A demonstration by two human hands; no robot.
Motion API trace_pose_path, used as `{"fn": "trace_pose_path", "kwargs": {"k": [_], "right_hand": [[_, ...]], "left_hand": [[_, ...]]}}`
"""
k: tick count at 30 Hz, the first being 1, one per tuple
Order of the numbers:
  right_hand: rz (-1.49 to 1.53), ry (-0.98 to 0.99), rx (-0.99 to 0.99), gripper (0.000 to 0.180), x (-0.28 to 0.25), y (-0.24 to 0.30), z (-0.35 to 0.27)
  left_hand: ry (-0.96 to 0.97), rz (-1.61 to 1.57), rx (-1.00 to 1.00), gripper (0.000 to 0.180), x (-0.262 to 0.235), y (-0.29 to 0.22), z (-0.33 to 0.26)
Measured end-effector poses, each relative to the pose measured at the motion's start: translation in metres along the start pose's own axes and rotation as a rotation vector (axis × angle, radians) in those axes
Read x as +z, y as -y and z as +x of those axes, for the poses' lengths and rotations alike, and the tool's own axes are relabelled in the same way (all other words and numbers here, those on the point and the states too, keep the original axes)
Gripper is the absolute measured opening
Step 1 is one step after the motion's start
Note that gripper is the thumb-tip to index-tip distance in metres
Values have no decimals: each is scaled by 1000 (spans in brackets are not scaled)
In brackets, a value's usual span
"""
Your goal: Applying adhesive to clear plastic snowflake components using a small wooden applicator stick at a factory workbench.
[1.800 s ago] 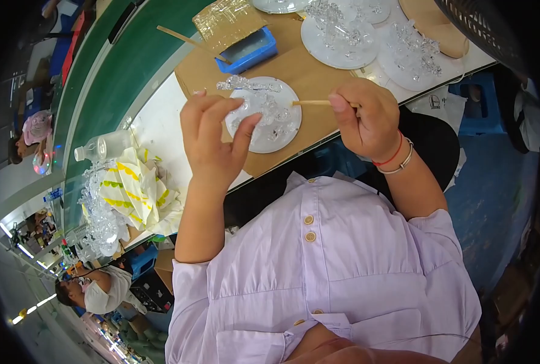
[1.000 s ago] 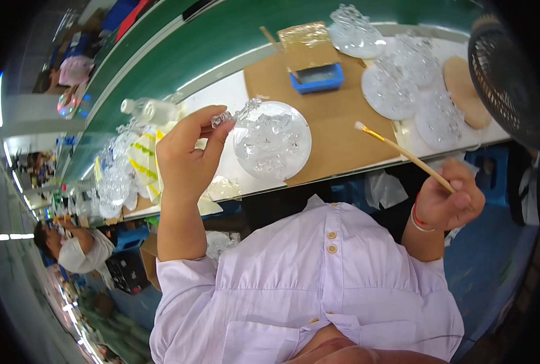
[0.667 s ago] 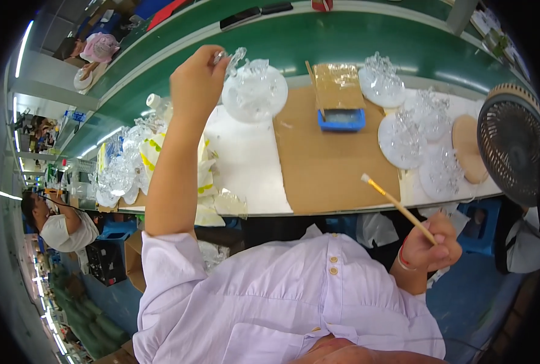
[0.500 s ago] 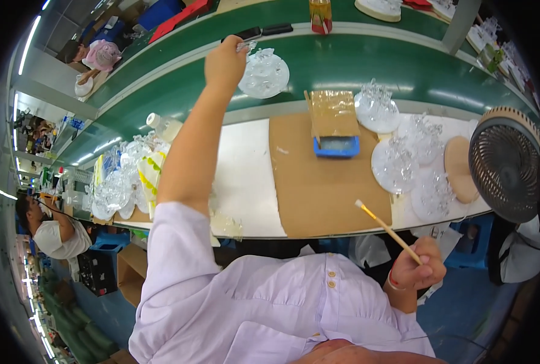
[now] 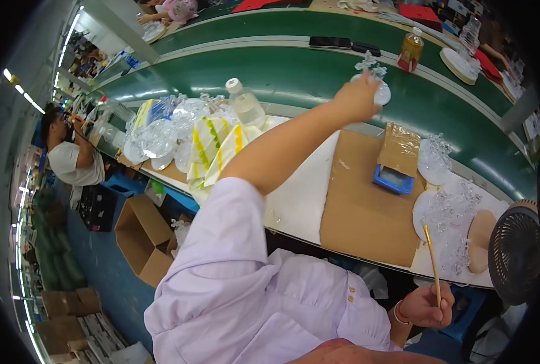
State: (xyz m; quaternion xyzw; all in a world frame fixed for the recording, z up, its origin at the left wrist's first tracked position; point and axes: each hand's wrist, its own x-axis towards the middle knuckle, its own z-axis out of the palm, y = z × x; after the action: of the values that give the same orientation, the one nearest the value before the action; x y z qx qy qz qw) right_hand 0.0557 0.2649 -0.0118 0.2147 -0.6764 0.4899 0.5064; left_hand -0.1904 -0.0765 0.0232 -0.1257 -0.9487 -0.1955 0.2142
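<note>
My left hand [image 5: 360,100] reaches far forward over the green belt. It covers part of a round white disc [image 5: 383,94] that carries clear plastic ornaments [image 5: 367,63]. The fingers are smeared and partly hidden, so I cannot tell whether they grip the disc. At the lower right, my right hand [image 5: 429,305] is closed around a thin paintbrush [image 5: 433,258], held bristles up near the table's front edge. A sheet of brown cardboard [image 5: 367,209] lies on the white tabletop. On it stands a blue tray [image 5: 393,180], with a tape-covered cardboard flap [image 5: 400,149] leaning above it.
Several ornamented discs [image 5: 435,159] crowd the table's right, by a black fan [image 5: 516,252]. On the left are more clear discs [image 5: 159,138], a plastic bottle [image 5: 245,103] and a patterned bag [image 5: 212,148]. Phones [image 5: 330,42] and a drink bottle [image 5: 410,50] lie beyond the belt. A co-worker [image 5: 69,145] sits left.
The view has swung left, so the scene sits further right. My left hand has gone from pinching a clear ornament beside the disc to covering part of it. The paintbrush now points more upright.
</note>
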Motion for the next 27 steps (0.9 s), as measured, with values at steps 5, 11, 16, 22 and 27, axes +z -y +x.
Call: {"fn": "trace_pose_path", "kwargs": {"k": [5, 11, 16, 22, 27], "right_hand": [[-58, 2, -55, 34, 4, 7, -7], [61, 53, -46, 30, 6, 13, -3], [120, 89, -24, 32, 6, 15, -7], [244, 132, -1, 30, 18, 25, -7], [217, 135, 25, 31, 15, 29, -7]], "left_hand": [[4, -3, 189, 27, -105, -21, -119], [-511, 311, -321, 16, -195, 87, -248], [-917, 239, -759, 26, -234, 164, -332], [-633, 721, -467, 38, -268, 199, -329], [-421, 667, -724, 25, -270, 202, -294]]}}
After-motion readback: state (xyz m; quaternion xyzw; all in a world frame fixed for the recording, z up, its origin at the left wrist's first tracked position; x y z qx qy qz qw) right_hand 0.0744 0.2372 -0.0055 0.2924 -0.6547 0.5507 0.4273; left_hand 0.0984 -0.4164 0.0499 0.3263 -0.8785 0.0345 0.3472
